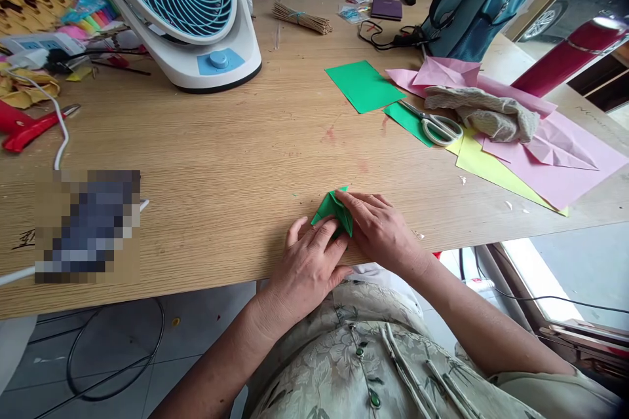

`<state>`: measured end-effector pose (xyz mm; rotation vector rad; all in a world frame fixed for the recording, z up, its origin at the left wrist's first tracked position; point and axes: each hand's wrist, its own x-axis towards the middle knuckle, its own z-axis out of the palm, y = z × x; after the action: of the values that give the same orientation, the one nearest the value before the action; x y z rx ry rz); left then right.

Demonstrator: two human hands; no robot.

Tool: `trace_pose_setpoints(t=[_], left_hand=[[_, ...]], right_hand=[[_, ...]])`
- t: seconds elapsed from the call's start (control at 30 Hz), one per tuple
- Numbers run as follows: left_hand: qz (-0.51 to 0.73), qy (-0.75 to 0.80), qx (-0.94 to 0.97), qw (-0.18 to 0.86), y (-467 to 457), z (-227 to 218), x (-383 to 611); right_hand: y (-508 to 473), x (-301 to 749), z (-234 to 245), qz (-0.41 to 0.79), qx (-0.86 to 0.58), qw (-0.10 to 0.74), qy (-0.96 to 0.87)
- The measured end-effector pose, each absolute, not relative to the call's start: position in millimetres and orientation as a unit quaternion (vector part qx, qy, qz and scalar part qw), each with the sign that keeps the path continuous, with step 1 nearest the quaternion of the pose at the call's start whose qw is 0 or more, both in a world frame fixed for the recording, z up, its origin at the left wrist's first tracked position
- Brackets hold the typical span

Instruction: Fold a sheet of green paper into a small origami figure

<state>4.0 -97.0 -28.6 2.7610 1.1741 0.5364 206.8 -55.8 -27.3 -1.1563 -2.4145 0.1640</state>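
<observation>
A small piece of folded green paper (324, 208) lies at the table's near edge, with creases and pointed flaps showing. My left hand (314, 255) presses on its lower part, fingers bent over the paper. From the right, my right hand (381, 226) grips its upper side, the index fingertip resting near the top corner. Part of the paper is hidden beneath my fingers. Farther off are a flat green paper square (364, 86), another green sheet (409, 123) and white-handled scissors (439, 127) lying on that sheet.
A white fan (216, 65) stands at the back left. Pink paper (584, 150), yellow paper (496, 167), a grey glove (484, 111), a red flask (565, 59) and a teal bag (472, 6) are at right. A blurred-out object (91, 222) lies at left, near red-handled pliers (32, 131).
</observation>
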Motion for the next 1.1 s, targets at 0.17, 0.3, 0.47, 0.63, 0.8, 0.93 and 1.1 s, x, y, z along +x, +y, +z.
trace_pose_setpoints(t=[0.17, 0.3, 0.47, 0.63, 0.8, 0.93, 1.1], left_hand=[[0.191, 0.38, 0.904, 0.038, -97.0, -30.9, 3.6], [0.206, 0.378, 0.901, 0.048, -96.8, -32.0, 3.3], [0.222, 0.378, 0.898, 0.048, -96.5, -32.0, 3.0], [0.236, 0.375, 0.896, 0.032, -96.0, -31.8, 2.5], [0.237, 0.375, 0.896, 0.032, -96.7, -30.3, 2.2], [0.235, 0.379, 0.894, 0.044, -96.8, -28.9, 2.2], [0.243, 0.381, 0.89, 0.051, -96.8, -29.5, 1.8]], right_hand=[[-55.8, 213.3, -26.0, 0.063, -0.371, 0.206, -0.903], [-57.2, 213.6, -23.1, 0.055, -0.368, 0.207, -0.905], [-60.6, 214.2, -21.6, 0.06, -0.359, 0.24, -0.9], [-65.2, 215.9, -20.9, 0.056, -0.355, 0.275, -0.892], [-71.4, 218.3, -21.9, 0.066, -0.354, 0.263, -0.895], [-75.6, 221.0, -23.2, 0.06, -0.348, 0.255, -0.9], [-74.0, 221.4, -19.7, 0.007, -0.344, 0.214, -0.914]])
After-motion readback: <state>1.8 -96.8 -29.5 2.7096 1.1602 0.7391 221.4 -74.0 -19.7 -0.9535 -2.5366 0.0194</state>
